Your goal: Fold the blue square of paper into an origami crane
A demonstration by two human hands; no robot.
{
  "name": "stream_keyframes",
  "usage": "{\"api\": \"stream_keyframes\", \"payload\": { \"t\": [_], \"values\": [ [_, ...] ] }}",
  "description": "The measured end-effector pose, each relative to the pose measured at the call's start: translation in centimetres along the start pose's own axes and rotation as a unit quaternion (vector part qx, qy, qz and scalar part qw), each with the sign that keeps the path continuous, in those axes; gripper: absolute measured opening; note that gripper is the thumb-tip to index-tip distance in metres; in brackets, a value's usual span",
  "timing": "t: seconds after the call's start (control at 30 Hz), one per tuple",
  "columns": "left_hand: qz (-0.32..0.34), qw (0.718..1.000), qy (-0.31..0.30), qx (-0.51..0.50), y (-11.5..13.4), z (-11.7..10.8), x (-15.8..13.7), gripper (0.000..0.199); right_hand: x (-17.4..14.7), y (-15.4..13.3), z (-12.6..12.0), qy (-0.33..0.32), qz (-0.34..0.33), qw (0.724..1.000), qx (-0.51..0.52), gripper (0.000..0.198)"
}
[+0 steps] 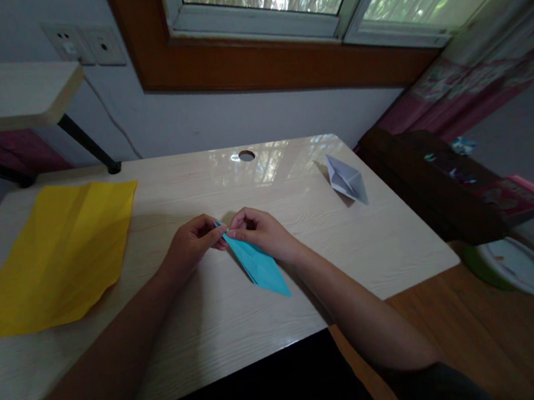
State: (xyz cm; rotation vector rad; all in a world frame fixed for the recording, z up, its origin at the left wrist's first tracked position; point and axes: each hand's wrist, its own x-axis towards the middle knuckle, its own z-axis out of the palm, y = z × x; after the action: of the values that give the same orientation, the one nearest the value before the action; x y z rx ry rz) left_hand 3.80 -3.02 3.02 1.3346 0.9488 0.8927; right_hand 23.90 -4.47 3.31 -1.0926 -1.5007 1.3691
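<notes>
A folded piece of blue paper (261, 267), long and narrow with pointed ends, slants over the middle of the table. My left hand (196, 240) pinches its far tip between thumb and fingers. Right beside it, my right hand (262, 232) grips the same paper near that tip, thumb on top. The two thumbs almost meet. The wider near end of the paper points toward me and sticks out free below my hands. Some of my fingertips are hidden behind the paper.
A creased yellow sheet (67, 257) lies at the table's left. A folded white paper boat (346, 179) sits at the back right of the table (187, 339). A raised shelf (15, 94) stands at back left. A white-rimmed bin (519, 268) is on the floor at right.
</notes>
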Motion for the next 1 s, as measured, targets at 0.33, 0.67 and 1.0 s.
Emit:
{"api": "stream_keyframes", "payload": {
  "t": [0.33, 0.67, 1.0],
  "values": [
    [-0.003, 1.0, 0.012, -0.013, 0.05, -0.02, -0.05, 0.029, -0.11, 0.18, 0.03, 0.001, 0.002, 1.0, -0.002, 0.024],
    [-0.008, 0.999, 0.017, -0.026, -0.46, -0.21, 0.05, 0.03, -0.13, 0.23, 0.08, -0.004, -0.006, 1.0, 0.007, 0.023],
    [0.006, 1.0, 0.009, 0.008, 0.15, 0.06, -0.06, 0.033, -0.16, -0.07, 0.16, 0.004, 0.014, 1.0, 0.002, 0.026]
  ]
}}
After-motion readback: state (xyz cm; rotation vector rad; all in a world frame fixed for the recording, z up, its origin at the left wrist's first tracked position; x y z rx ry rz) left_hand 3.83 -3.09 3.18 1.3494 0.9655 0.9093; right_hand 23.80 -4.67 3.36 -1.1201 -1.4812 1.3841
